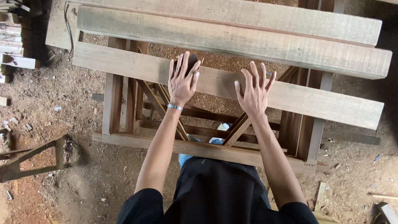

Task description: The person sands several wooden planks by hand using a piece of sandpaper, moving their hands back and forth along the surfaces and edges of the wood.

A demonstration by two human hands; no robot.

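Left hand [182, 79] lies flat with fingers spread on the near plank [315, 101], pressing a small dark block [191, 63], likely a sanding block, under its fingertips at the plank's far edge. Right hand [253, 92] is also spread and empty, palm down on the same plank, probably steadying it. The plank rests across a wooden frame [199, 149] serving as the counter, running from the frame's left edge past its right edge. It looks rough-sawn, pale grey-brown, with a long straight grain. Two thicker beams [232, 37] lie parallel just beyond it. Sawdust floor [83, 178] below; offcuts [18, 62] at left.
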